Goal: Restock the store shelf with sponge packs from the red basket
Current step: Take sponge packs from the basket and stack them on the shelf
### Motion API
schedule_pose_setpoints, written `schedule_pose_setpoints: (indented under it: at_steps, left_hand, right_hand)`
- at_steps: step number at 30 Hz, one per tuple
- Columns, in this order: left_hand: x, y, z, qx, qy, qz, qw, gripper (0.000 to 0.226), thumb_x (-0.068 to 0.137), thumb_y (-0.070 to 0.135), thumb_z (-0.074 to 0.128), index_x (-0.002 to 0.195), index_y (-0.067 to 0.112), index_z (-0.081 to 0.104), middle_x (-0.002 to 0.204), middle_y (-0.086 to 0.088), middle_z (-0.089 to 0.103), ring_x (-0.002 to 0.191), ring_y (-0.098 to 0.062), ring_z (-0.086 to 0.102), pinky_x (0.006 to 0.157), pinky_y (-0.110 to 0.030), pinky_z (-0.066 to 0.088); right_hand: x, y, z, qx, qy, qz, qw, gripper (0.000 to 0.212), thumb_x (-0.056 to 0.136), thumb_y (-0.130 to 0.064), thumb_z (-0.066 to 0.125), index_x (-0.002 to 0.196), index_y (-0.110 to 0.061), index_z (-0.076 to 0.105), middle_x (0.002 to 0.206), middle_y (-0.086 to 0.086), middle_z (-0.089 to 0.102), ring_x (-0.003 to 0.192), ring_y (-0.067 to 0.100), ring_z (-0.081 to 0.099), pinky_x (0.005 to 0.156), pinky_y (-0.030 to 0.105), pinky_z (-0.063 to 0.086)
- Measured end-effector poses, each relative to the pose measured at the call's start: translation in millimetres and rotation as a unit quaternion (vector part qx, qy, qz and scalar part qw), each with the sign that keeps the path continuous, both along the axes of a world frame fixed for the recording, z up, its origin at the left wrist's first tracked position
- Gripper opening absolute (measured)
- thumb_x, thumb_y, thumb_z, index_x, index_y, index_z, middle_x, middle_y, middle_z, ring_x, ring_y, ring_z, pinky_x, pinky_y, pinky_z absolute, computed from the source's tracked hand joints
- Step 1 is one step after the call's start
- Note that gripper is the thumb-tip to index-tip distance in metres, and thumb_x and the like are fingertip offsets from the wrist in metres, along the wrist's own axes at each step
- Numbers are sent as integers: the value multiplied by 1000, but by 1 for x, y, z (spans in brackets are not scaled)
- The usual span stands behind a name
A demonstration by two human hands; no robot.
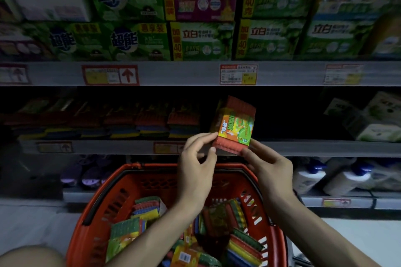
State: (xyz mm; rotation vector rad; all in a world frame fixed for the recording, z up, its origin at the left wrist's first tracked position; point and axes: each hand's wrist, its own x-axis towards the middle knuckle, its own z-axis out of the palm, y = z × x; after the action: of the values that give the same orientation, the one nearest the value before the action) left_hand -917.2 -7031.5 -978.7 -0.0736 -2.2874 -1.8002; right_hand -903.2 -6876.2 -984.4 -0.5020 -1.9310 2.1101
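1. Here, at the centre of the frame, a sponge pack (235,128) with a red top and a green and orange label is held up, tilted, in front of the dark middle shelf (325,148).
2. The left hand (198,159) pinches the pack's lower left corner between thumb and fingertips.
3. The right hand (267,166) pinches its lower right corner, fingers curled on the bottom edge.
4. Left of the held pack, a row of sponge packs (152,123) stands along the same shelf.
5. At the bottom centre, the red basket (91,212) sits below both forearms, with loose packs (245,243) lying in it.
6. Across the top of the frame, green boxes (271,39) fill the upper shelf, with price tags (238,74) on its edge.
7. At the lower right, white bottles (338,180) stand on a lower shelf.
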Motion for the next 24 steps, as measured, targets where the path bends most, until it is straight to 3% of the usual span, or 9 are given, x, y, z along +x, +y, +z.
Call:
schedule_pose_setpoints:
  at_steps: [3,9,11,13,15,17,19,21,24]
  left_hand:
    - [-1,4,0,-2,-9,1,1000,42,102,7,58,130,37,67,127,24,51,119,11,48,96,-5,42]
    - [-7,6,-5,12,-48,-28,998,57,102,3,56,144,43,55,141,28,50,127,9,50,94,-4,45]
    - [-8,6,-7,24,-71,-25,997,58,102,6,56,144,46,51,141,20,55,124,2,57,96,-15,52]
    - [-10,6,-8,46,-97,-18,994,59,103,8,57,147,46,49,137,14,60,106,-5,68,93,-33,59]
    - [-12,6,-8,68,-119,-16,990,58,103,7,56,149,43,47,137,12,62,62,0,61,65,-23,55]
    - [-14,6,-8,77,-134,-11,988,58,103,7,56,150,40,46,137,12,63,48,-2,44,51,-17,43]
    - [-17,6,-8,82,-146,-13,986,58,104,7,55,153,37,44,135,13,63,52,-1,51,52,-13,43]
    - [-19,7,-7,77,-157,-21,984,58,104,7,55,154,33,42,127,21,61,64,16,60,58,-3,46]
    - [-21,7,-5,83,-182,-20,979,57,105,11,56,156,30,39,98,42,51,75,22,60,62,-1,45]
  right_hand:
    - [-10,-2,-2,6,21,-9,1000,29,90,-13,77,113,-30,75,101,-10,80,102,8,74,82,22,59]
    - [-30,-3,-7,33,46,-32,998,31,90,-12,78,118,-24,75,100,-8,80,99,8,75,91,30,59]
    - [-36,-4,-9,23,44,-42,998,32,90,-13,78,121,-19,74,100,-8,79,100,10,75,94,34,60]
    - [-41,-7,-12,17,41,-42,998,31,89,-17,79,119,-21,74,101,-11,78,102,10,74,96,36,60]
    - [-44,-9,-17,30,31,-43,998,33,88,-26,81,120,-23,74,107,-8,77,105,12,74,99,40,58]
    - [-45,-10,-21,49,18,-36,998,38,88,-32,80,124,-22,72,113,-5,76,109,14,72,102,42,56]
    - [-46,-12,-20,68,7,-24,997,45,88,-36,78,130,-20,69,117,-4,75,112,15,71,105,43,54]
    - [-45,-14,-18,88,3,-13,996,54,86,-47,75,132,-21,68,121,-4,74,115,15,69,106,45,52]
    - [-43,-16,-10,108,4,6,994,60,84,-63,67,129,-24,69,121,-6,74,116,13,68,106,45,52]
